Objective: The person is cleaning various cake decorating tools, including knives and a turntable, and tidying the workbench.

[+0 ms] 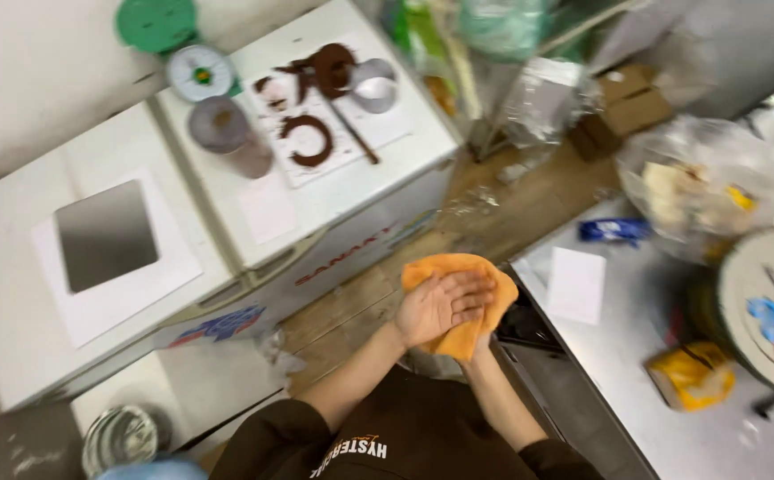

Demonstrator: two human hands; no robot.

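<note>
The orange cloth (462, 302) sits at the centre of the frame, bunched between my two hands in front of my chest, over the wooden floor (351, 311) and clear of any surface. My left hand (440, 307) lies flat on top of it, fingers stretched out and pressing into the fabric. My right hand (476, 348) is underneath, almost wholly hidden by the cloth, so I cannot tell how its fingers are set; only the wrist and forearm show coming up to it.

I judge that I am mid-wipe, drying or cleaning my hands on the cloth. The next move, as I see it, calls for turning the cloth over between the palms so the other hand gets its share, keeping the grip loose enough that the fabric slides.

To the right of the frame runs a steel tabletop (618, 347) with a white paper sheet (575, 284), a blue wrapper (613, 231), a yellow packet (693, 373) and a clear plastic bag (698, 182) of goods. In the upper left stand white chest freezers (333, 200); on one lies a paper with brown powder (316, 98) spread in curves, a metal cup (375, 84) and a small dial scale (200, 73); on the other, a square metal plate (105, 233).
</note>
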